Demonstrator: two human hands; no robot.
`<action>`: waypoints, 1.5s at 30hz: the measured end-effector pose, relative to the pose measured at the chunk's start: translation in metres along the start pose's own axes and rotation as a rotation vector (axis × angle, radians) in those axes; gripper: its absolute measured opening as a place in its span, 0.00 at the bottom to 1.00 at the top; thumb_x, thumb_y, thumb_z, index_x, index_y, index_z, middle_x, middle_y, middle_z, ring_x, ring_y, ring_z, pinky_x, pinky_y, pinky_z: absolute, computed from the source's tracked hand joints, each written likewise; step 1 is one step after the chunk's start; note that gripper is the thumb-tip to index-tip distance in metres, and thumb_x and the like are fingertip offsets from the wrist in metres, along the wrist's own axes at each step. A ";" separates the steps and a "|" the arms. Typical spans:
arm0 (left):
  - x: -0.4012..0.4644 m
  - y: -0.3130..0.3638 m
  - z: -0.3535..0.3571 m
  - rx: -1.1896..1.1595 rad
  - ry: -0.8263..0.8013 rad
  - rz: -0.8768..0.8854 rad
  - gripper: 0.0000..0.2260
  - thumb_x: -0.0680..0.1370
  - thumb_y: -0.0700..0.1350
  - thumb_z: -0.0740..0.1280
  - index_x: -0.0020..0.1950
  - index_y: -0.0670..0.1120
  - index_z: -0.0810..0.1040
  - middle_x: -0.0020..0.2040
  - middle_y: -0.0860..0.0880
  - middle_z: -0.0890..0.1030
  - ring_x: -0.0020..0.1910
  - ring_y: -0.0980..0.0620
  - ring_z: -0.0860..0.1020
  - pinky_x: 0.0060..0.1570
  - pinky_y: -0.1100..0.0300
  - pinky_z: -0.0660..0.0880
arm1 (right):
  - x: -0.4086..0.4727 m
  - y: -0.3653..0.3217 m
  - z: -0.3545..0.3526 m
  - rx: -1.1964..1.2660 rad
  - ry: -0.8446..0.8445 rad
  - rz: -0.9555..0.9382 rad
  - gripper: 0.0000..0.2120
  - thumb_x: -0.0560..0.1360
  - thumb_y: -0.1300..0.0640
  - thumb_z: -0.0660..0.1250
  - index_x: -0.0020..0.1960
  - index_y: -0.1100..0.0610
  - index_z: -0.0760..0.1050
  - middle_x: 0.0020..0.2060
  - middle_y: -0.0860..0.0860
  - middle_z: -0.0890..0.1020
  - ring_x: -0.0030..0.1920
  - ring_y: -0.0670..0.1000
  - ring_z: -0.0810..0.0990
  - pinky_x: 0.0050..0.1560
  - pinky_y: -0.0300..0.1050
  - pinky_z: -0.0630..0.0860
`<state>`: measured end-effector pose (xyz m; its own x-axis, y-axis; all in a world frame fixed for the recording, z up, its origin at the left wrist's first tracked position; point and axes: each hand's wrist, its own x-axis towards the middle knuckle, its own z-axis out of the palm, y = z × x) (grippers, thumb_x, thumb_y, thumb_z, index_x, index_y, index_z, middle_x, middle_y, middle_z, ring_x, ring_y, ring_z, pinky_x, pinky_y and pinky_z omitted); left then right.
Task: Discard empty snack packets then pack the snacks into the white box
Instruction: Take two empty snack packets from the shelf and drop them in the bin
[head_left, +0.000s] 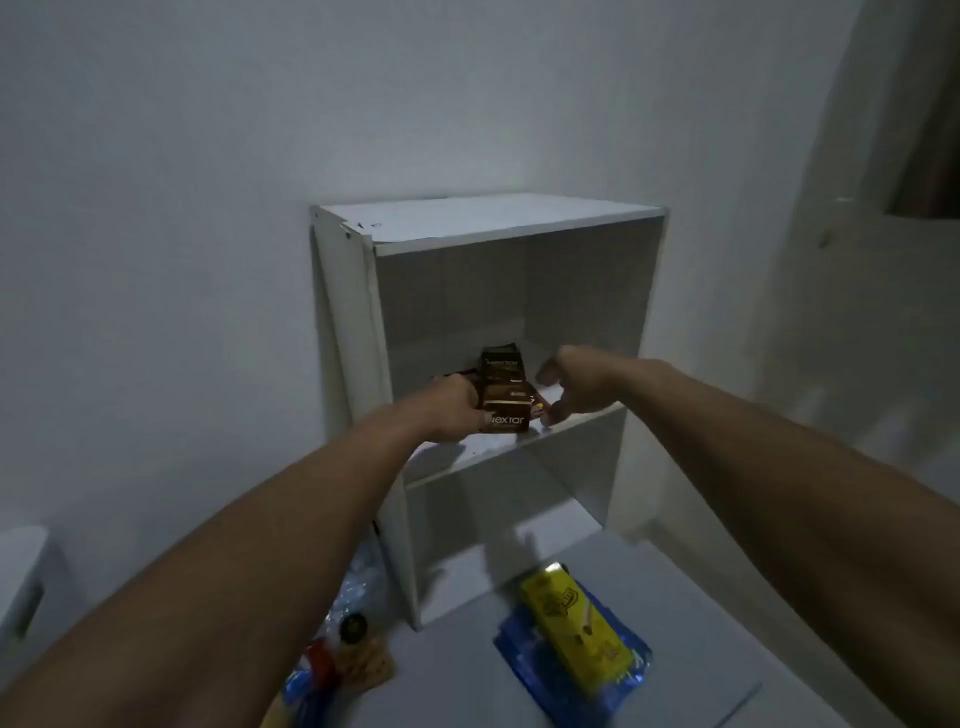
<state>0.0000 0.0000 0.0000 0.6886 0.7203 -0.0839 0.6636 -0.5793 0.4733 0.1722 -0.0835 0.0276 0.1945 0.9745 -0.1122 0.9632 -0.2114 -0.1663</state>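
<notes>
A white open-front box (493, 221) stands against the wall, with a shelf (498, 444) across its middle. On that shelf sit brown Nextar snack packs (504, 395), stacked. My left hand (449, 410) grips the lowest Nextar pack at its left side. My right hand (571, 384) hovers just right of the stack with its fingers loosely spread, holding nothing. A small red-and-dark item (540, 408) lies by the right fingertips, too blurred to identify. On the surface in front lie a yellow snack box (571, 618) on top of a blue packet (545, 670).
Left of the box lie a clear crumpled plastic bag (358, 587), a blue-and-red packet (311, 670) and a brownish biscuit pack (363, 665). The box's lower compartment (493, 530) shows nothing inside. A white object (23, 577) stands at the far left.
</notes>
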 end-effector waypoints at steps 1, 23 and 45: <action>0.009 0.002 0.003 -0.030 0.007 -0.029 0.08 0.77 0.44 0.65 0.41 0.43 0.78 0.42 0.47 0.77 0.39 0.52 0.74 0.35 0.61 0.68 | 0.011 0.008 0.001 0.031 0.004 -0.020 0.23 0.72 0.56 0.73 0.65 0.58 0.73 0.61 0.54 0.80 0.61 0.55 0.78 0.63 0.48 0.74; 0.116 0.011 0.037 -0.974 0.363 -0.697 0.05 0.76 0.33 0.62 0.47 0.41 0.75 0.46 0.41 0.81 0.40 0.45 0.80 0.32 0.57 0.77 | 0.125 0.050 0.036 0.600 0.028 0.114 0.17 0.68 0.42 0.69 0.48 0.55 0.77 0.38 0.50 0.82 0.38 0.49 0.82 0.45 0.44 0.80; 0.104 0.030 0.039 -0.864 0.462 -0.470 0.09 0.67 0.28 0.69 0.45 0.36 0.77 0.46 0.38 0.81 0.38 0.43 0.80 0.36 0.51 0.81 | 0.038 0.100 0.013 0.583 0.118 0.317 0.28 0.67 0.45 0.72 0.62 0.56 0.71 0.49 0.56 0.80 0.43 0.57 0.82 0.40 0.54 0.84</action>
<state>0.1030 0.0424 -0.0281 0.1230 0.9786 -0.1649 0.2772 0.1257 0.9526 0.2734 -0.0681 -0.0061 0.5024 0.8531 -0.1407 0.6045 -0.4630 -0.6483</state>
